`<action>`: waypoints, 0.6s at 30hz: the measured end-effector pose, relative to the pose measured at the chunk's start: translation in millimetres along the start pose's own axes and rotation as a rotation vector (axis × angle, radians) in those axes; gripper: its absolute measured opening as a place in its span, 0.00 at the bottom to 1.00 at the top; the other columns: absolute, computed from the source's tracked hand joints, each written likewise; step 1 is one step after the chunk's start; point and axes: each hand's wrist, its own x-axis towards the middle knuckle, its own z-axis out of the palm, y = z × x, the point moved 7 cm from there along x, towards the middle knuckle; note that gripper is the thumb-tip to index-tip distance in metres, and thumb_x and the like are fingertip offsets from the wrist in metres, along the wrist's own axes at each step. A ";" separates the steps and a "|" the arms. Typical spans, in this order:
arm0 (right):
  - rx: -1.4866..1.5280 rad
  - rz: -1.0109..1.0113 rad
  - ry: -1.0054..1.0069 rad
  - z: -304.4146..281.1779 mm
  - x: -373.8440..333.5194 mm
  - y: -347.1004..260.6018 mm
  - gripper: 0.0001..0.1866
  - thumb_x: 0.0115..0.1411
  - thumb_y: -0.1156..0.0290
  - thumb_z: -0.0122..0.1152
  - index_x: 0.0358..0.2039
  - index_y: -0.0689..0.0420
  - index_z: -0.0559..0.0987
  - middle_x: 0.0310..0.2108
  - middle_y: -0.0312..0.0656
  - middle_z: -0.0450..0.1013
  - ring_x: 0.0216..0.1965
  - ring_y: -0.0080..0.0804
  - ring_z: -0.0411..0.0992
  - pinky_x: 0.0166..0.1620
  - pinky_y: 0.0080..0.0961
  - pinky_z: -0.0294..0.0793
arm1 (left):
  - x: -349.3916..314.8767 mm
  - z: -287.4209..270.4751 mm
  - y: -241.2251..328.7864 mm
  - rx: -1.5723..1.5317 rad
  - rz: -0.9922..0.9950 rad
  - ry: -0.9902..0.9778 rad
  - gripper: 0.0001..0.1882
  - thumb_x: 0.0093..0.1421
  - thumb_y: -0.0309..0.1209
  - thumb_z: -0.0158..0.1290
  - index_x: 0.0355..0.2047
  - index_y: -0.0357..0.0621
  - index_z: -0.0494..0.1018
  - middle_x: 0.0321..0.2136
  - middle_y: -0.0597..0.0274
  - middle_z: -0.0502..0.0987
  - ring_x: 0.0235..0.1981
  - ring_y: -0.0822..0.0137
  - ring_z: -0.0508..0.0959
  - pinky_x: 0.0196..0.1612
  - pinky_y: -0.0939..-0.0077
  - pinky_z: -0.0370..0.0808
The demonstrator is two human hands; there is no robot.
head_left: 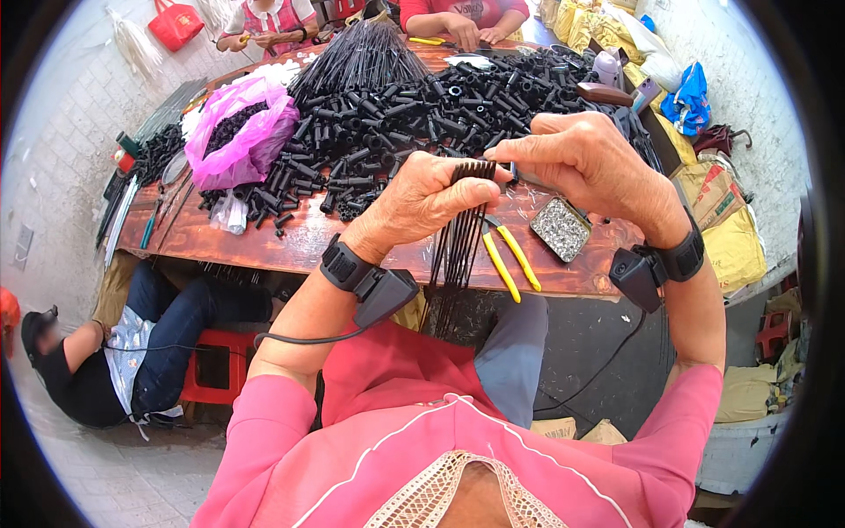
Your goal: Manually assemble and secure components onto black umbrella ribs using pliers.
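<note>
A fanned row of thin black rods, which look like umbrella ribs (458, 236), hangs down from my left hand (422, 195). Thumb and fingers of that hand pinch the rods close to their upper ends. My right hand (585, 158) is closed at the tops of the rods, its index finger and thumb meeting there; whatever lies between those fingertips is too small to make out. Just below, yellow-handled pliers (512, 257) lie over the table's front edge. A small tin (561, 231) filled with tiny silvery metal bits is under my right wrist.
Short black plastic tubes (370, 132) heap across the wooden table (290, 257). Behind them stands a bundle of black rods (356, 62). A pink plastic bag (280, 132) of black parts is at left. Two people work opposite; another person (167, 308) sits at left.
</note>
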 end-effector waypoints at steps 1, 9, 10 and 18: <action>0.057 -0.013 0.015 1.2 0.8 1.5 0.13 0.56 0.71 0.57 0.42 0.48 0.83 0.23 0.43 0.72 0.26 0.45 0.74 0.31 0.38 0.71 | 1.6 -0.2 0.0 0.023 0.008 -0.003 0.17 0.66 0.37 0.50 0.45 0.37 0.78 0.31 0.62 0.83 0.35 0.75 0.81 0.42 0.79 0.76; 0.361 -0.018 0.052 6.6 3.9 10.8 0.12 0.54 0.75 0.58 0.40 0.55 0.83 0.26 0.46 0.76 0.27 0.42 0.75 0.31 0.31 0.72 | 5.9 -2.7 1.2 0.077 -0.005 -0.038 0.16 0.64 0.37 0.52 0.43 0.37 0.79 0.29 0.61 0.83 0.33 0.75 0.81 0.41 0.79 0.77; 0.376 0.001 0.049 7.4 3.4 11.5 0.13 0.54 0.76 0.58 0.40 0.56 0.83 0.26 0.46 0.76 0.27 0.41 0.75 0.31 0.30 0.71 | 6.2 -2.8 1.2 0.093 -0.013 -0.032 0.16 0.64 0.36 0.51 0.43 0.37 0.79 0.29 0.61 0.83 0.33 0.74 0.81 0.41 0.79 0.77; 0.529 0.077 0.057 14.8 -2.3 13.8 0.15 0.52 0.78 0.59 0.41 0.58 0.81 0.24 0.47 0.76 0.24 0.32 0.73 0.30 0.27 0.71 | 5.2 0.5 -1.3 -0.032 -0.040 -0.010 0.16 0.63 0.33 0.50 0.43 0.34 0.78 0.29 0.59 0.83 0.33 0.71 0.82 0.41 0.77 0.78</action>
